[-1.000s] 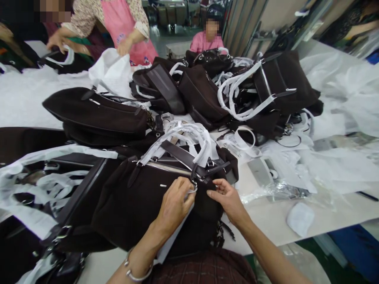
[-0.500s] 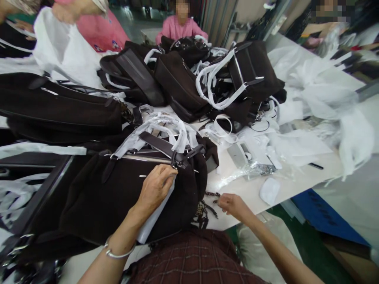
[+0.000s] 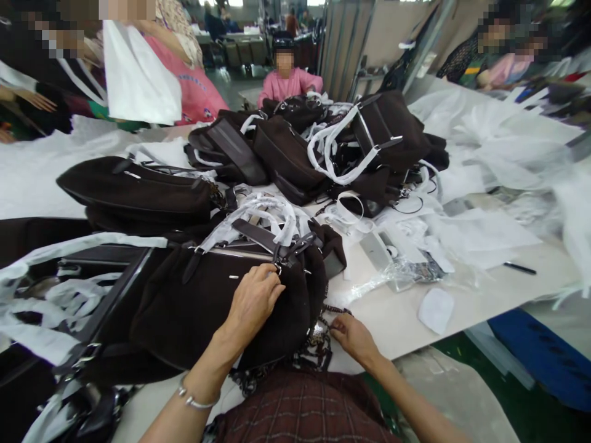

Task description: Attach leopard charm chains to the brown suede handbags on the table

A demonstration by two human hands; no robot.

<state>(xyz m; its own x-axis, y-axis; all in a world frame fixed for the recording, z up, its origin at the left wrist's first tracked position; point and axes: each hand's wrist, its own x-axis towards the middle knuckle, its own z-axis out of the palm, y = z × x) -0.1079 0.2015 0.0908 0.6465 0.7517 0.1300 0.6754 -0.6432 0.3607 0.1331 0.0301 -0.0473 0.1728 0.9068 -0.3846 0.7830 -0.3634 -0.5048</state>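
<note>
A dark brown handbag [image 3: 184, 320] lies in front of me, its handles [image 3: 263, 209] wrapped in white material. My left hand [image 3: 256, 298] rests on the bag's front near the top edge, fingers bent together at a small metal clasp [image 3: 278, 269] below a dark leather strap [image 3: 253, 234]. To the right of the bag, my right hand [image 3: 354, 339] is closed in a pinch at a dark chain strap [image 3: 318, 341], which bunches by the table edge. The right fingertips partly hide what they grip.
More dark brown bags [image 3: 290, 157] are heaped behind, and another bag [image 3: 138, 191] lies at left. On the white table [image 3: 369, 320] are a white pad [image 3: 436, 311], clear plastic [image 3: 406, 271], a black pen [image 3: 520, 268] and white sheets [image 3: 489, 231]. Several people surround the table.
The view has lifted and shifted left. My right hand has drawn closer to the bag and the bunched chain. A pale strip under my left hand no longer shows.
</note>
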